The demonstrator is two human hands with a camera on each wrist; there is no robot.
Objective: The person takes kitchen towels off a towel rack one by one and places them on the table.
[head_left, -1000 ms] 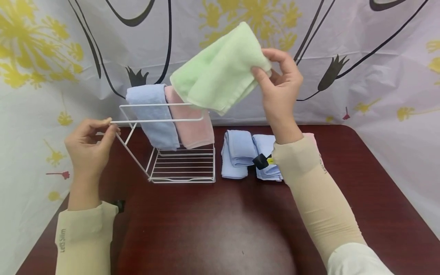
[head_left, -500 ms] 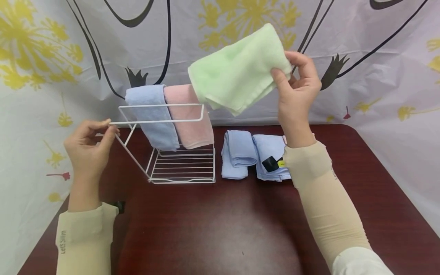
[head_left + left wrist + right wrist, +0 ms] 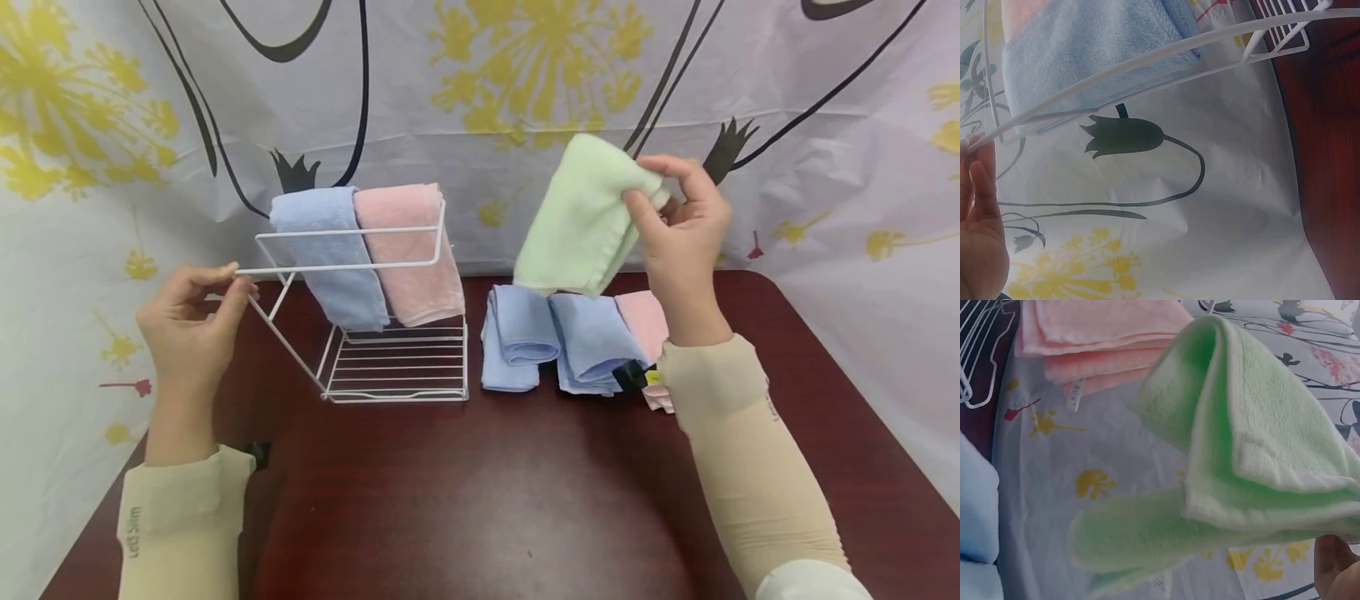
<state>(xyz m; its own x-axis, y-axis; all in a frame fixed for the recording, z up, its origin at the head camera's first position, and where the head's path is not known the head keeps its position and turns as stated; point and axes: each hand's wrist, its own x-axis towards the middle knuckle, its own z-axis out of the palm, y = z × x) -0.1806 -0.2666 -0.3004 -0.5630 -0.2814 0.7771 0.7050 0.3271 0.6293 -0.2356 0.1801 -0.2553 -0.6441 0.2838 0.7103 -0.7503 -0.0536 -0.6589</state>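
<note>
My left hand (image 3: 191,321) pinches the near left corner of a white wire rack (image 3: 397,393) between thumb and fingers. Over the rack's top hang a blue towel (image 3: 330,258) and, to its right, a pink towel (image 3: 412,250). Raised in the air to the right of the rack, my right hand (image 3: 686,225) pinches one corner of a light green towel (image 3: 581,212). The green cloth droops in loose folds, and its lower edge overlaps the folded blue towels in the head view. In the right wrist view the green towel (image 3: 1285,425) fills the middle, with the thumb at its edge.
On the dark red table (image 3: 450,508), right of the rack, lie a folded blue towel (image 3: 521,333), a second blue towel (image 3: 596,337) and a pink towel (image 3: 645,321) partly behind the right wrist. A flower-patterned curtain (image 3: 480,158) stands behind.
My right hand has carried the green towel rightward and then down, away from the rack. The hanging pink towel now shows fully. My left hand keeps its hold on the rack.
</note>
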